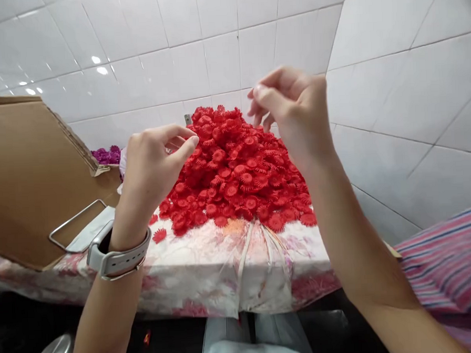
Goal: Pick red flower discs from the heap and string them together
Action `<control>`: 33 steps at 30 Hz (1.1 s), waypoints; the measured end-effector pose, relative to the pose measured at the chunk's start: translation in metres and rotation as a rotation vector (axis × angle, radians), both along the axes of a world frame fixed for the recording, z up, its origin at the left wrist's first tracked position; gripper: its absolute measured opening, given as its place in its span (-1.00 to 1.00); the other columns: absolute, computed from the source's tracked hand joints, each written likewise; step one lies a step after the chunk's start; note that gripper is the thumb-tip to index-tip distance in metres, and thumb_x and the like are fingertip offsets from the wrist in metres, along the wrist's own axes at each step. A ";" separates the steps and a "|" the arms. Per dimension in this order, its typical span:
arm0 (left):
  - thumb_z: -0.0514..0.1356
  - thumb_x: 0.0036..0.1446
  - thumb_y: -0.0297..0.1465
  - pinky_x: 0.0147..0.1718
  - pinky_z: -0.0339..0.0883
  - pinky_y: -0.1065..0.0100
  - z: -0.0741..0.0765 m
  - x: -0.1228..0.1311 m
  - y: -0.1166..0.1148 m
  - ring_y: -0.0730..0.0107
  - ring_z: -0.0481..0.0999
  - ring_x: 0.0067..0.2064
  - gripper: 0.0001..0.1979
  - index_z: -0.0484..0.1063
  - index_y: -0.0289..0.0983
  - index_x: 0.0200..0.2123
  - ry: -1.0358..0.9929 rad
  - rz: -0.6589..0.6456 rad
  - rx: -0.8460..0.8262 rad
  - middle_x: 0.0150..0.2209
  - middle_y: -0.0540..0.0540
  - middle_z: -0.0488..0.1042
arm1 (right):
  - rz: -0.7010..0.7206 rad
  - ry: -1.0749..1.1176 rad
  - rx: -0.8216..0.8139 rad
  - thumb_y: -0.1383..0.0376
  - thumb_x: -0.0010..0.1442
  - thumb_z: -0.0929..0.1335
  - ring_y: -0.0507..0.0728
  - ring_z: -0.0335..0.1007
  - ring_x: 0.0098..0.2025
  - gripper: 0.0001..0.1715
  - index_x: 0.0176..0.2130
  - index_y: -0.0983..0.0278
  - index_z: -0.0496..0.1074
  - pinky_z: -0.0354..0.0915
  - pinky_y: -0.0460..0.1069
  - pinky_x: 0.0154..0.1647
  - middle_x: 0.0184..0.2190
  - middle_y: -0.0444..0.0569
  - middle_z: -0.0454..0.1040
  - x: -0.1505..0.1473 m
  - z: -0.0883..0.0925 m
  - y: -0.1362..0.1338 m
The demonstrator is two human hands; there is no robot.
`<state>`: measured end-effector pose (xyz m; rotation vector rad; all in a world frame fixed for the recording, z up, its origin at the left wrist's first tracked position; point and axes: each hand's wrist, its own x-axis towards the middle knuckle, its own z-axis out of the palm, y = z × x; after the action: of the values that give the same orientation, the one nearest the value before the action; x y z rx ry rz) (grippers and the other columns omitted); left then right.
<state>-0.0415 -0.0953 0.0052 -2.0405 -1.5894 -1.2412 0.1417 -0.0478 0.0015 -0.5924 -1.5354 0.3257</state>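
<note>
A big heap of small red plastic flower pieces [235, 171] lies on a table covered with a floral cloth [224, 266]. My left hand [152, 165], with a white watch on its wrist, hovers over the heap's left edge, thumb and forefinger pinched together; I cannot tell whether anything is between them. My right hand [291, 110] is raised above the heap's right side, its fingers curled and pinched, with nothing visible in them. One loose red flower [159, 235] lies apart at the heap's near left.
A brown cardboard box [26, 171] stands at the left with a metal handle frame [76, 222] in front of it. Purple flower pieces [106, 155] lie behind the box. White tiled walls close the back and right. Striped cloth [453, 260] shows at the lower right.
</note>
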 end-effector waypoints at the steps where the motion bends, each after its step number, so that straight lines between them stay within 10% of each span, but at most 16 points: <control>1: 0.16 0.10 -0.24 -0.34 0.32 0.40 -0.005 -0.001 -0.011 0.39 0.52 -0.42 -0.72 0.58 -0.29 -0.32 0.003 -0.008 -0.002 -0.47 -0.01 0.56 | 0.006 0.062 0.012 0.42 0.21 0.23 -0.06 0.32 -0.55 -0.75 -0.49 0.28 0.32 0.18 -0.11 -0.54 -0.56 -0.17 0.37 -0.001 0.000 -0.010; 9: 0.16 0.07 -0.16 -0.47 0.28 0.43 -0.055 -0.023 -0.080 0.39 0.48 -0.48 -0.76 0.56 -0.14 -0.43 -0.076 0.001 -0.177 -0.51 0.08 0.55 | 0.187 0.307 -0.077 0.35 0.21 0.22 -0.02 0.26 -0.59 -0.84 -0.40 0.19 0.32 0.16 -0.10 -0.65 -0.55 -0.17 0.34 0.007 -0.050 -0.097; 14: 0.17 -0.01 -0.13 -0.41 0.30 0.44 -0.104 -0.050 -0.096 0.29 0.53 -0.35 -0.75 0.54 -0.14 -0.45 -0.249 0.143 -0.325 -0.43 0.05 0.59 | 0.738 -0.354 -0.554 0.21 0.25 0.21 0.02 0.44 -0.33 -0.78 -0.23 0.25 0.38 0.35 -0.10 -0.33 -0.38 -0.12 0.48 -0.024 -0.133 -0.110; 18: 0.16 -0.09 -0.07 -0.33 0.33 0.40 -0.143 -0.065 -0.107 0.19 0.55 -0.33 -0.69 0.53 -0.18 -0.48 -0.394 0.232 -0.521 -0.46 0.01 0.60 | 0.759 -0.946 -0.785 0.27 0.19 0.33 0.00 0.47 -0.27 -0.85 -0.21 0.22 0.45 0.34 -0.15 -0.25 -0.31 -0.18 0.54 -0.078 -0.222 -0.116; 24: 0.17 -0.15 -0.06 -0.26 0.35 0.37 -0.190 -0.082 -0.124 0.09 0.59 -0.25 -0.68 0.54 -0.17 -0.47 -0.533 0.321 -0.674 -0.47 -0.01 0.62 | 0.262 -1.242 -1.010 0.25 0.25 0.31 0.16 0.39 -0.06 -0.71 -0.03 0.30 0.37 0.35 0.15 -0.07 -0.03 0.04 0.40 -0.100 -0.325 -0.131; 28: 0.19 -0.16 -0.05 -0.30 0.37 0.37 -0.209 -0.090 -0.129 0.10 0.60 -0.29 -0.68 0.55 -0.14 -0.48 -0.560 0.314 -0.726 -0.47 0.01 0.62 | 0.005 -1.246 -1.052 0.30 0.23 0.33 0.24 0.34 0.04 -0.54 0.11 0.30 0.26 0.30 0.22 0.01 0.07 0.11 0.34 -0.091 -0.360 -0.127; 33: 0.20 -0.15 -0.06 -0.34 0.40 0.38 -0.214 -0.085 -0.125 0.12 0.60 -0.33 -0.67 0.58 -0.16 -0.47 -0.611 0.324 -0.666 -0.50 0.01 0.61 | 0.027 -1.181 -1.023 0.37 0.20 0.34 0.24 0.43 -0.03 -0.57 0.08 0.30 0.32 0.38 0.08 -0.09 0.00 0.14 0.43 -0.095 -0.384 -0.118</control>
<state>-0.1261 -0.2202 -0.2088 -1.6531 -2.7986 -1.4118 0.0470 -0.1655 -0.3825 -1.7816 -2.4537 0.9003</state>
